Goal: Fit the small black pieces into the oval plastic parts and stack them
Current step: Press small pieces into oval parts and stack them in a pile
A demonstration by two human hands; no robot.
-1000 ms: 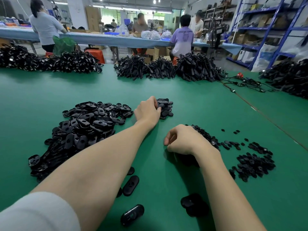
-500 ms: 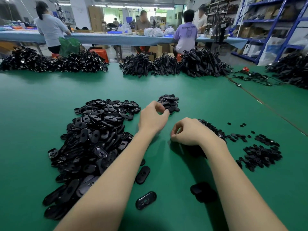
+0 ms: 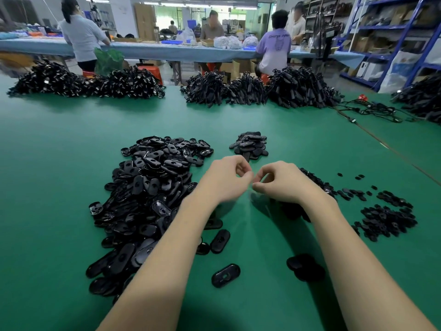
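A big heap of black oval plastic parts [image 3: 152, 187] lies left of my arms. A small stack of oval parts [image 3: 250, 144] sits just beyond my hands. Small black pieces [image 3: 386, 220] are scattered in a pile at the right, with more [image 3: 319, 182] behind my right wrist. My left hand [image 3: 226, 180] and right hand [image 3: 284, 182] hover over the green table [image 3: 71, 163], fingertips almost touching. Both have curled fingers, thumb against forefinger. I see nothing in the left hand. The right hand's palm faces down and hides whatever it may hold.
Loose oval parts [image 3: 225, 275] [image 3: 220, 238] and a dark lump of parts [image 3: 305, 267] lie near my forearms. Large bundles of black parts [image 3: 298, 87] line the far edge, with cables [image 3: 372, 111] at the right. People work at a back table [image 3: 155, 50].
My left hand has drawn back from the small stack toward me. My right hand has lifted off the small pieces and moved left, so the fingertips meet.
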